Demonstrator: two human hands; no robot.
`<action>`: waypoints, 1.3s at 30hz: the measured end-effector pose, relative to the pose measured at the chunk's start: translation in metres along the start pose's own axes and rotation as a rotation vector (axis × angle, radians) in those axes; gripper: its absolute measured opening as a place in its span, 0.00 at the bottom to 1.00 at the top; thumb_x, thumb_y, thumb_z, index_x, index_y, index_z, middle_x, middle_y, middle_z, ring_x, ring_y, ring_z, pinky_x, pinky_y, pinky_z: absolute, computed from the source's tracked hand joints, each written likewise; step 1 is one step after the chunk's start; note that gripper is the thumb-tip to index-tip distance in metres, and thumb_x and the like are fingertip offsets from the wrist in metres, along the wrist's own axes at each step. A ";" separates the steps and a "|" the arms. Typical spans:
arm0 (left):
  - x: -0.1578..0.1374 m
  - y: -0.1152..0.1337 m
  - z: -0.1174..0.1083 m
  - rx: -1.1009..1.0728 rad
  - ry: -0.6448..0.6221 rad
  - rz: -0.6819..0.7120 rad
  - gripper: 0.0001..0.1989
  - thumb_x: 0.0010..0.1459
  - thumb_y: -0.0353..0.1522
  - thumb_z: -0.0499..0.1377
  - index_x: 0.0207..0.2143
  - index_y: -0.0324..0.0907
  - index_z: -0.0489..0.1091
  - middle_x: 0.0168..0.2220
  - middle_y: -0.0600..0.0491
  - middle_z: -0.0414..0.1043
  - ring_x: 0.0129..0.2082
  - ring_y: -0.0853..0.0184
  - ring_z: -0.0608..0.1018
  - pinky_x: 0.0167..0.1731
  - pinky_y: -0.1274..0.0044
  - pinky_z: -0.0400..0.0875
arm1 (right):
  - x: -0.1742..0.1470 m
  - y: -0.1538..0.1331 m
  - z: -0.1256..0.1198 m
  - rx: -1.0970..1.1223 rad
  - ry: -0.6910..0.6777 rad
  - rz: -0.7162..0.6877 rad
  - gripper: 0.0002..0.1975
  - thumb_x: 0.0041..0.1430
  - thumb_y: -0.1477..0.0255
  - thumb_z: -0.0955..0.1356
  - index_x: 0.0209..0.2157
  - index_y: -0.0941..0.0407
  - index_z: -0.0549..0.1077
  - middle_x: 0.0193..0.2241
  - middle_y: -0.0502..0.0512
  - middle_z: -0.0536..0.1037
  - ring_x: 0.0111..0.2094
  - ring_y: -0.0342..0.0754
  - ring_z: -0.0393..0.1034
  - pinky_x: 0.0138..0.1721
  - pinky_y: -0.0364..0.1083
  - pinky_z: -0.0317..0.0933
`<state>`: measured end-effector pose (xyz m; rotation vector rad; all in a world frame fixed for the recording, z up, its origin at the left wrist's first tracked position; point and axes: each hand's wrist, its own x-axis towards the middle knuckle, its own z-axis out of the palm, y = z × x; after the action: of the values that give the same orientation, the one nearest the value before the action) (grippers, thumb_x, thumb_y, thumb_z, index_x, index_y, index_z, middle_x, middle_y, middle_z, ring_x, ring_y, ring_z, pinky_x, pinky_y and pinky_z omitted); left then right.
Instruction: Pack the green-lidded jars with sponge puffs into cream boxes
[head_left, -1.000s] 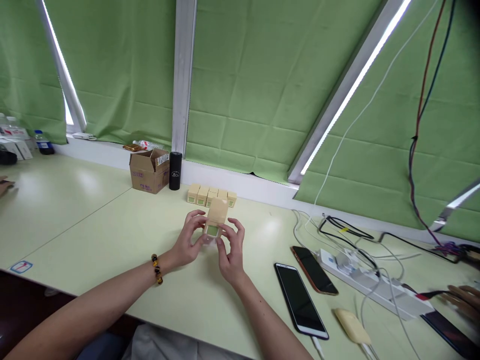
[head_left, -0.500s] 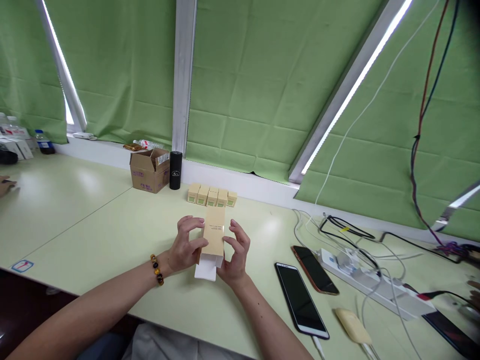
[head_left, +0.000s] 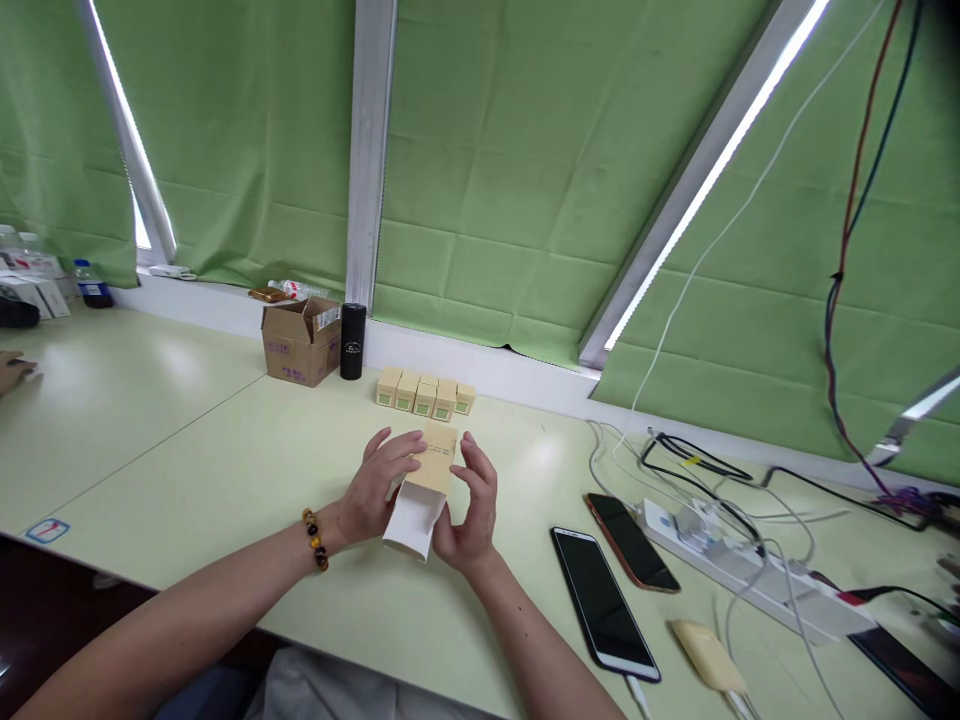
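Between my two hands is a small tan cardboard box (head_left: 433, 465), tilted, with the end nearest me open and its white inside and flap showing. My left hand (head_left: 375, 488), a beaded bracelet at its wrist, holds the left side with fingers over the top face. On the right side, my right hand (head_left: 471, 500) grips with thumb and curled fingers; some of its fingers are hidden behind the box. Just beyond stands a row of several similar small boxes (head_left: 424, 397) with green labels.
Behind on the left are an open brown carton (head_left: 300, 345) and a black cylinder (head_left: 352, 342). To the right lie a white-framed phone (head_left: 604, 605), another phone (head_left: 631, 540), a cream-coloured case (head_left: 709, 655) and a power strip (head_left: 757, 575) with tangled cables.
The box has tipped so that its open end now faces me and the white inside shows. My left fingers have moved over its top face.
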<state>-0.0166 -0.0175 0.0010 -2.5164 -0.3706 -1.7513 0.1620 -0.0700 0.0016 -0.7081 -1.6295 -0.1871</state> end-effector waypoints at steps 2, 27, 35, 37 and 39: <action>-0.002 -0.003 0.003 -0.062 -0.041 -0.041 0.28 0.63 0.32 0.60 0.63 0.48 0.55 0.58 0.42 0.70 0.60 0.52 0.73 0.64 0.46 0.55 | 0.002 -0.002 -0.001 0.031 0.000 0.054 0.25 0.63 0.72 0.64 0.60 0.48 0.59 0.63 0.64 0.62 0.66 0.66 0.59 0.59 0.75 0.61; 0.008 0.000 0.002 -0.409 -0.061 -0.547 0.25 0.67 0.39 0.58 0.65 0.49 0.64 0.66 0.42 0.53 0.45 0.63 0.74 0.50 0.64 0.74 | -0.002 0.013 0.003 0.357 -0.109 0.547 0.20 0.69 0.59 0.63 0.59 0.47 0.71 0.62 0.62 0.61 0.55 0.56 0.70 0.44 0.53 0.74; 0.009 0.003 0.007 -0.392 -0.019 -0.599 0.20 0.67 0.35 0.59 0.61 0.49 0.68 0.63 0.43 0.57 0.35 0.71 0.75 0.44 0.67 0.77 | -0.002 0.011 0.004 0.486 -0.130 0.603 0.19 0.68 0.62 0.66 0.59 0.45 0.71 0.65 0.61 0.57 0.32 0.43 0.74 0.39 0.52 0.73; 0.010 0.003 0.007 -0.385 -0.018 -0.610 0.20 0.67 0.35 0.59 0.60 0.49 0.69 0.62 0.43 0.57 0.35 0.72 0.75 0.43 0.68 0.77 | -0.001 0.010 0.004 0.494 -0.118 0.613 0.18 0.68 0.62 0.66 0.58 0.46 0.72 0.64 0.62 0.59 0.32 0.43 0.74 0.37 0.51 0.73; 0.010 0.004 0.007 -0.377 -0.011 -0.618 0.19 0.66 0.35 0.59 0.59 0.48 0.70 0.62 0.43 0.58 0.33 0.73 0.75 0.42 0.68 0.77 | 0.000 0.009 0.004 0.493 -0.113 0.623 0.18 0.68 0.61 0.66 0.58 0.46 0.72 0.64 0.62 0.60 0.32 0.43 0.74 0.36 0.50 0.73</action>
<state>-0.0057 -0.0185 0.0080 -2.8768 -0.9963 -2.1812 0.1634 -0.0602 -0.0015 -0.8082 -1.4037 0.6903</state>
